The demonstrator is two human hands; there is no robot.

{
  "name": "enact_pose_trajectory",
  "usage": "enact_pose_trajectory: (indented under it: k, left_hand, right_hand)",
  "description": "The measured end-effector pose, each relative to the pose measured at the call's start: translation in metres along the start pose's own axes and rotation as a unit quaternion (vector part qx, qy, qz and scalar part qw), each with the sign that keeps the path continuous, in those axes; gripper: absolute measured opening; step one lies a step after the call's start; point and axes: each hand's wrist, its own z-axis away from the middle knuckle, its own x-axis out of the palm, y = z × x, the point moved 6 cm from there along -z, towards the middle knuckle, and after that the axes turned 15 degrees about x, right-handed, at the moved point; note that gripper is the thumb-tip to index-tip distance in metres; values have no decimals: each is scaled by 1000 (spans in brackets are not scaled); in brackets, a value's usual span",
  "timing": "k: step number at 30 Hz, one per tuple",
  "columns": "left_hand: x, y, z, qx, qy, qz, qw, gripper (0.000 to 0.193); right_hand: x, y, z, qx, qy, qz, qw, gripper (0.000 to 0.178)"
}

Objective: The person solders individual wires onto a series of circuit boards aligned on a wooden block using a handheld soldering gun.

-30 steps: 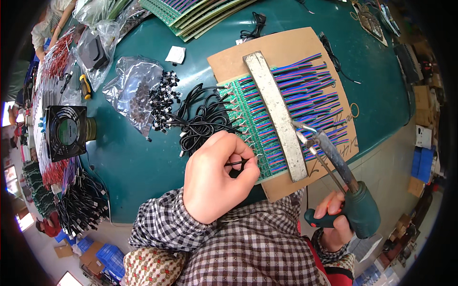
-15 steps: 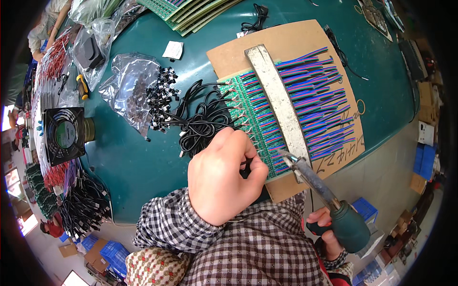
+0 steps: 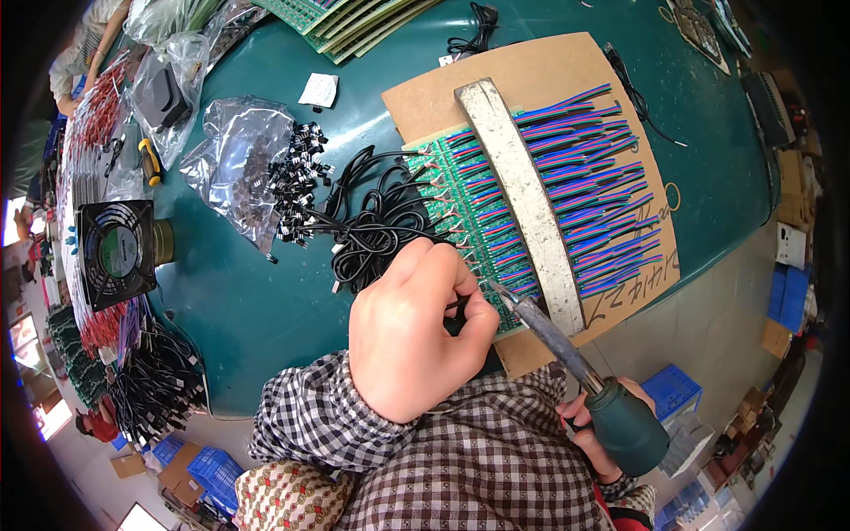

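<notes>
My left hand (image 3: 412,332) is closed in a pinch on a black cable (image 3: 454,320) at the near left corner of the green circuit board panel (image 3: 469,195); the cable's end is hidden by the fingers. In my right hand (image 3: 589,434) is a soldering iron (image 3: 567,354) with a dark green handle, its tip down at the board edge beside my left fingertips. Rows of red, blue, green and black wires (image 3: 589,181) run off the panel's right side. Across them lies a worn pale metal bar (image 3: 522,186). Black cables (image 3: 385,226) lie coiled at the panel's left edge.
Brown cardboard (image 3: 531,62) lies under the panel. To the left are a plastic bag (image 3: 235,164) with small black connectors, a black fan (image 3: 115,252), a yellow-handled screwdriver (image 3: 150,162) and bundled wires (image 3: 155,385). Stacked green boards (image 3: 363,26) stand at the far edge.
The soldering iron has moved left, its tip going from above the wires near the bar to the board edge by my left fingers. My left hand has stayed nearly still.
</notes>
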Motion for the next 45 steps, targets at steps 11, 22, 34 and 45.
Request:
enact_pose_trajectory:
  k: [11,22,34,45]
  left_hand:
    - [0,0,0,-6,0,5,1000,16]
    - [1,0,1,-11,-3,8,1000,15]
    - [0,-1,4,-16,-3,20,1000,14]
    - [-3,0,6,-11,-10,24,1000,13]
  right_hand:
    - [2,1,0,32,15,-38,999,43]
    - [4,7,3,-11,24,-89,996,41]
    - [1,0,8,-27,44,-152,987,34]
    - [3,14,17,25,38,-110,993,34]
